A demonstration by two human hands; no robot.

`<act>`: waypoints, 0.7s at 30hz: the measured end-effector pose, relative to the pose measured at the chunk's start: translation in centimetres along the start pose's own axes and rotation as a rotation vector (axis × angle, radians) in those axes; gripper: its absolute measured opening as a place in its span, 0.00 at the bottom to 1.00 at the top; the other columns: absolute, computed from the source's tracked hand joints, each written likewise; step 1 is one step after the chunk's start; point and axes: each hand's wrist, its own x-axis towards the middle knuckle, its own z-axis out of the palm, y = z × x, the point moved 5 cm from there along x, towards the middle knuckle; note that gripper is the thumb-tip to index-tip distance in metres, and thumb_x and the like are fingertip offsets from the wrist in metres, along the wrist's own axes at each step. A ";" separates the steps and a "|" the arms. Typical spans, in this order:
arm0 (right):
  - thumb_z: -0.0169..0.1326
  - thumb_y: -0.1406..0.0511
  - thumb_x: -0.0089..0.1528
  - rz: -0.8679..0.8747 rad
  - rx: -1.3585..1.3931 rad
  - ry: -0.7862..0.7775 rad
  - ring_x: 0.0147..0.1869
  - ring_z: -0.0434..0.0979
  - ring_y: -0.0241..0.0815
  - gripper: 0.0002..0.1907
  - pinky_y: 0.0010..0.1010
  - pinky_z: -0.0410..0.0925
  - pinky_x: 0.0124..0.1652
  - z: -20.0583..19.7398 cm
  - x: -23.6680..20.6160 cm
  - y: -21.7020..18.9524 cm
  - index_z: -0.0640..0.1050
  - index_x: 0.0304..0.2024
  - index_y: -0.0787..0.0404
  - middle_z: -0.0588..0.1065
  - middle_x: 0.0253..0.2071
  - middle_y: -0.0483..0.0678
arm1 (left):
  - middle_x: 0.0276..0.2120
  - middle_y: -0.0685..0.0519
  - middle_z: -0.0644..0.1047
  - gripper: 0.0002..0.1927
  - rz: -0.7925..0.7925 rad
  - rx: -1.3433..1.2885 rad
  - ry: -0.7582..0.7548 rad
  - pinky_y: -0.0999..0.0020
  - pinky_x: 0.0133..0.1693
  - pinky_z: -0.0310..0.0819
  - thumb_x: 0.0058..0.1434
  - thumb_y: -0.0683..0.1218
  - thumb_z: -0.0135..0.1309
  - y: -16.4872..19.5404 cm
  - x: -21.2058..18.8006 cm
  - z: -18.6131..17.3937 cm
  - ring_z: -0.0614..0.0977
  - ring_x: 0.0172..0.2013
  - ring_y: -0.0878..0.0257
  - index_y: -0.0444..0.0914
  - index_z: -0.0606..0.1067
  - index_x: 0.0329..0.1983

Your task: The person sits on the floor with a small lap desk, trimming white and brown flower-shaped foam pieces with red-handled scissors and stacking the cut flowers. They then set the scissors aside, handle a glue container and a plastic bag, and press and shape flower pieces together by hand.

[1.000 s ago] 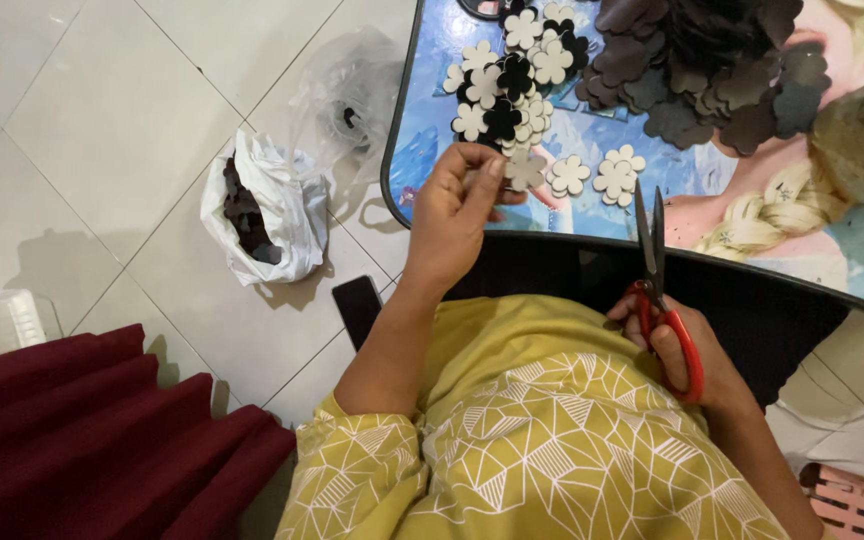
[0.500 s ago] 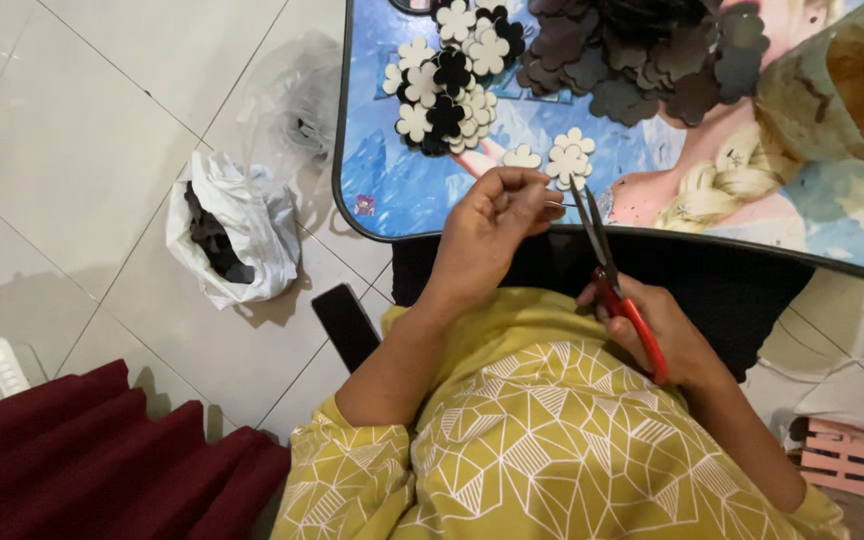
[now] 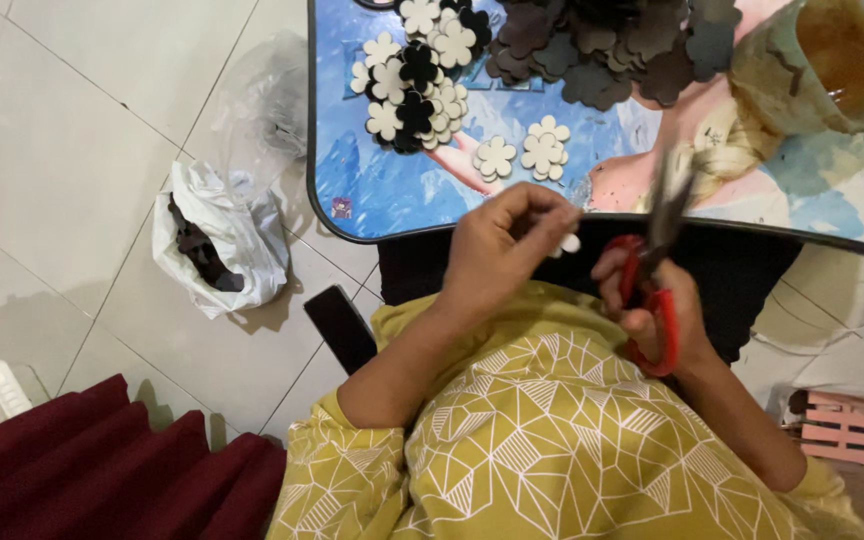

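My left hand (image 3: 500,250) pinches a small white flower-shaped cutout (image 3: 569,243) at the near edge of the blue picture-printed table (image 3: 392,190). My right hand (image 3: 652,295) grips red-handled scissors (image 3: 657,270), their dark blades blurred and pointing up beside the cutout. On the table lie a pile of cream and black flower cutouts (image 3: 414,75), two separate cream flowers (image 3: 524,153) and a heap of dark grey-brown flower shapes (image 3: 612,45).
A greenish plastic container (image 3: 832,60) stands at the table's right. On the tiled floor lie a white plastic bag with dark scraps (image 3: 217,245), a clear bag (image 3: 267,105), a black phone (image 3: 340,325), a pink object (image 3: 842,425) and a maroon cushion (image 3: 82,470).
The view has shifted, so the table sits further left and higher. My two hands have come closer together, and the scissors now rise upright beside the cutout in my left hand.
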 end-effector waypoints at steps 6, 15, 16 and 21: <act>0.60 0.73 0.64 -0.071 0.114 0.227 0.45 0.75 0.32 0.16 0.25 0.69 0.46 -0.2 2.2 -2.6 0.68 0.49 0.59 0.74 0.40 0.44 | 0.37 0.56 0.82 0.09 -0.014 -0.101 -0.180 0.76 0.43 0.77 0.72 0.44 0.57 0.3 -0.6 2.4 0.80 0.38 0.73 0.32 0.79 0.48; 0.59 0.69 0.67 0.035 0.113 0.319 0.45 0.78 0.33 0.12 0.25 0.71 0.47 -0.3 2.2 -2.1 0.69 0.47 0.60 0.78 0.40 0.46 | 0.51 0.52 0.80 0.16 -0.024 -0.268 -0.152 0.72 0.55 0.76 0.72 0.39 0.55 -1.3 -1.0 2.6 0.81 0.51 0.68 0.32 0.73 0.61; 0.59 0.66 0.67 0.069 0.062 0.312 0.43 0.79 0.34 0.12 0.25 0.71 0.45 -0.4 1.9 -1.8 0.70 0.47 0.61 0.78 0.39 0.46 | 0.51 0.51 0.80 0.16 -0.046 -0.302 -0.148 0.71 0.55 0.76 0.72 0.39 0.54 -1.6 -1.0 2.6 0.81 0.51 0.68 0.32 0.73 0.62; 0.55 0.37 0.63 0.034 0.066 0.026 0.40 0.70 0.32 0.42 0.23 0.65 0.43 0.4 1.2 -2.1 0.70 0.60 0.66 0.71 0.37 0.42 | 0.50 0.52 0.80 0.17 0.054 -0.329 -0.028 0.72 0.55 0.75 0.71 0.37 0.56 -1.7 -0.3 1.5 0.80 0.50 0.69 0.32 0.73 0.62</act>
